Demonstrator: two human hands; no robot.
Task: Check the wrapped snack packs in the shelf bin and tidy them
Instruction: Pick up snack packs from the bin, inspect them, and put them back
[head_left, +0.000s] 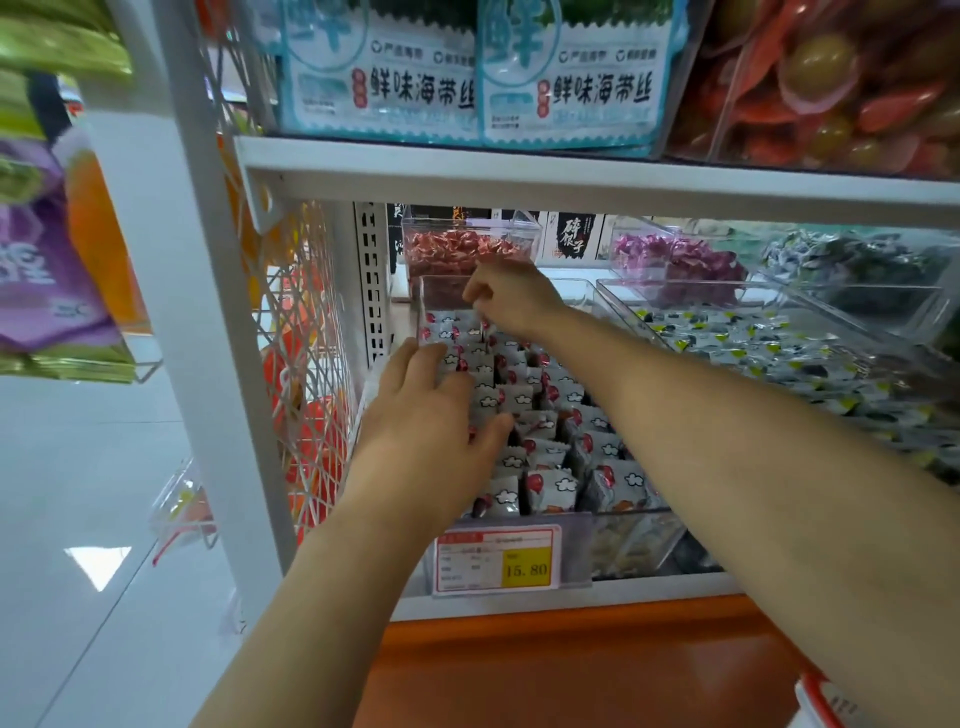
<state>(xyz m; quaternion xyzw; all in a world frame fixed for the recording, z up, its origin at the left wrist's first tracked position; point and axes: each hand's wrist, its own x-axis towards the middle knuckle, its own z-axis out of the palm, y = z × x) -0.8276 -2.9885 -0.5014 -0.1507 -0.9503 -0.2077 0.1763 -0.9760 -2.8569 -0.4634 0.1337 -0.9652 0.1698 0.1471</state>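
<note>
Fingers (415, 358) of the left hand (426, 415) lie straight and slightly apart, pressing on the snack packs (545, 457) along the left side of the clear shelf bin (639, 530). The right hand (511, 296), curled at the bin's far end, pinches a far pack (484, 326). This looks like mid-tidying; next, that pack likely needs seating upright in its row while the left hand steadies its neighbours

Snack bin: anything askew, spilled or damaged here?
The packs in the bin stand in ragged rows, several tilted near the front. None lies outside it, and no tear shows.
</note>
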